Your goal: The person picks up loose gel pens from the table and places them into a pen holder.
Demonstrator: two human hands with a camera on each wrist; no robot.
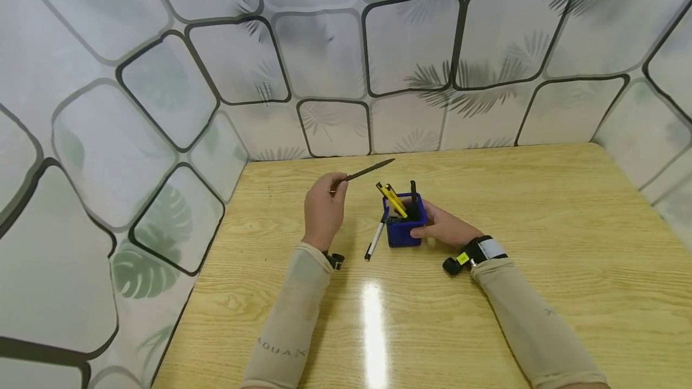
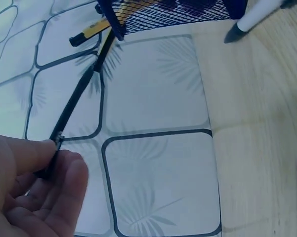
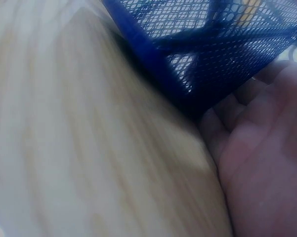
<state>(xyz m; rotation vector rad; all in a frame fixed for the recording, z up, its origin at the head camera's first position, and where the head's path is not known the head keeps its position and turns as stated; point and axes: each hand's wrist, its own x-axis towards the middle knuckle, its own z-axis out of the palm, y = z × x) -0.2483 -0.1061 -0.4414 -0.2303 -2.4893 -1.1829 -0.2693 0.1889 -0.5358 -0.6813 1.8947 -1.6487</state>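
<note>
My left hand (image 1: 325,209) pinches a slim black pen (image 1: 372,169) between thumb and fingers, above the table and left of a blue mesh pen holder (image 1: 404,234). In the left wrist view, the pen (image 2: 74,106) slants up from the fingertips, its near end partly hidden by them. My right hand (image 1: 446,226) grips the holder from its right side, thumb at the front; the other fingers are mostly hidden behind it. Two yellow sticks (image 1: 396,200) with dark ends and a black upright item (image 1: 413,192) stick out of the holder. The right wrist view shows the mesh (image 3: 227,54) against the fingers.
A white marker (image 1: 375,240) with black ends is just left of the holder, its upper end close to the holder's side. All this is on a wood-grain table (image 1: 540,209). A patterned wall covering (image 1: 324,65) rises behind and to both sides.
</note>
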